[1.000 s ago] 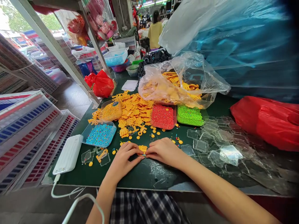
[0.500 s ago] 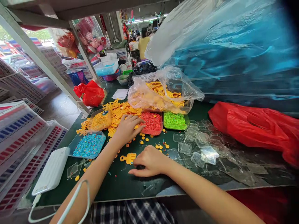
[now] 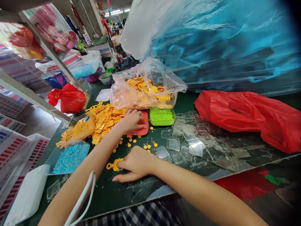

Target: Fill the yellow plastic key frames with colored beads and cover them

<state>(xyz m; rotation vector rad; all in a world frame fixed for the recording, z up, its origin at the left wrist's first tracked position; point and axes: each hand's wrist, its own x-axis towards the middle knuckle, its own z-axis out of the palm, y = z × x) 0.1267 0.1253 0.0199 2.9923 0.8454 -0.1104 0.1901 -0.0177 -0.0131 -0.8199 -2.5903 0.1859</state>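
right grip (image 3: 136, 164): thumb spread from fingers, index on yellow piece (image 3: 114, 164) at its left, flat on tabletop (image 3: 103, 201) — likely steadying it | left grip (image 3: 134, 121): fingers over red-bead tray (image 3: 141, 132), can't tell if pinching | green-bead tray (image 3: 162, 123) right of left grip, yellow pile (image 3: 109, 117) left — presumably close for short reaches

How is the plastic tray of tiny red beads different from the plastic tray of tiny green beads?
The red-bead tray has bright red filling; the green-bead tray has lime green. The left hand is over the red-bead tray, hiding part of it; no hand covers the green-bead tray. The red-bead tray sits nearer the orange-yellow plastic pieces; the green-bead tray, nearer the clear plastic squares. Both hold lots of beads.
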